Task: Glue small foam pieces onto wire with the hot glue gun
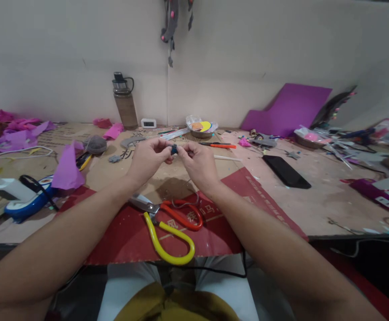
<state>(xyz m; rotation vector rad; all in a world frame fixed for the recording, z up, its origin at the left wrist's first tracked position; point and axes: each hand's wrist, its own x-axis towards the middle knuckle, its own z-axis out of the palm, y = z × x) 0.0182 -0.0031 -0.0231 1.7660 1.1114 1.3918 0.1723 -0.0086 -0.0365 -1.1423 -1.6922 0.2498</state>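
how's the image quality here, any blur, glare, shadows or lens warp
head view: lighting dim and fairly even, with a soft shadow on the brown cardboard below the hands; wide-angle stretch makes the forearms spread large toward the lower corners; small dark piece between the fingers too soft to make out; faint sheen on the phone, no harsh glare

Small dark-blue piece, partly hidden by fingertips
At twelve o'clock, the top edge cuts off the grey, pink-dotted hanging ornament.

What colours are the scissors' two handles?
One red, one yellow; the scissors show best in the head view.
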